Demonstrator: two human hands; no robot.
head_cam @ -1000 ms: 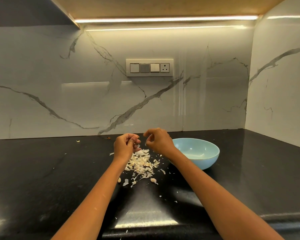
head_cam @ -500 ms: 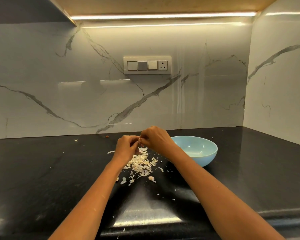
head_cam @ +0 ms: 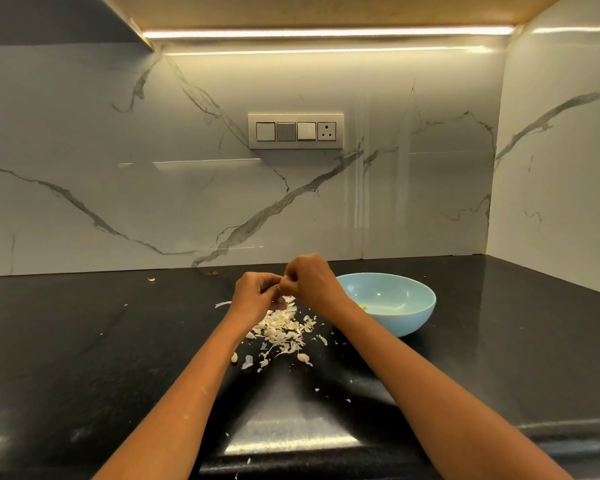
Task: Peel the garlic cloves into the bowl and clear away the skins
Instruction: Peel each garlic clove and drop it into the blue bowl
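Blue bowl — contents unclear; left hand, right hand grip pinched together, held item hidden.

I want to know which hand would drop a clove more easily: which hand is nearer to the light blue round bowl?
The right hand. It is just left of the light blue round bowl, near its rim. The left hand is farther left, beyond the right one.

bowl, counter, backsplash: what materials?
Bowl: pale blue, glossy with light spots; glazed ceramic or melamine, cannot tell which.
Counter: black polished stone, probably granite; mirrors the strip light at its front edge.
Backsplash: white with grey veins, glossy; marble or marble-look tile.
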